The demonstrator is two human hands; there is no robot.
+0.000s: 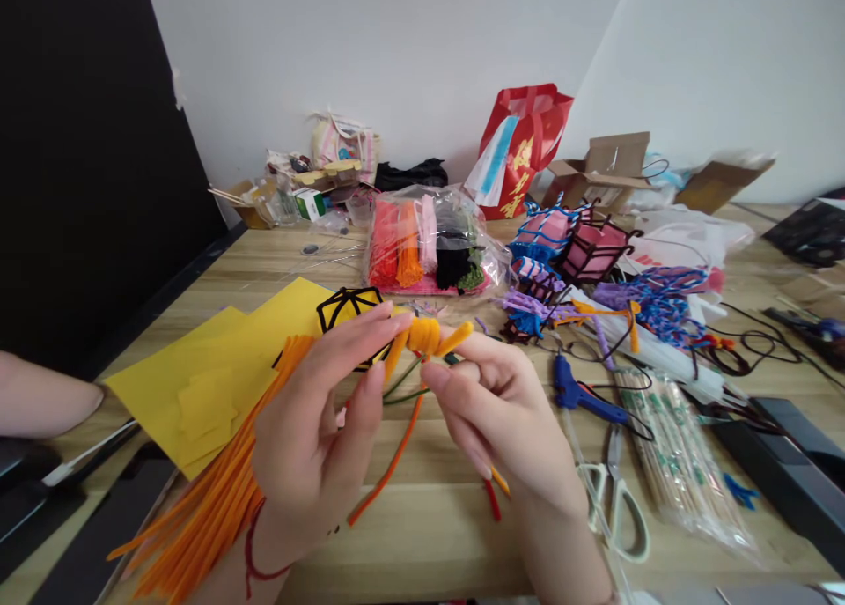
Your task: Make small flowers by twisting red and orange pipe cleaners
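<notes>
Between my two hands is a yellow-orange pipe cleaner, wound into a short coil with its ends sticking out. My left hand is closed on the coil's left side with fingers and thumb. On the other side, my right hand pinches it near the free end. Behind the coil stands a small black frame with yellow panels, partly hidden by my left fingers. A loose orange pipe cleaner lies on the table below. Under my left wrist spreads a bundle of orange pipe cleaners.
Yellow sheets lie at left, near another person's arm. To the right are a blue glue gun, scissors and bagged wooden sticks. Behind sit a bag of coloured pipe cleaners and pink lantern-like pieces.
</notes>
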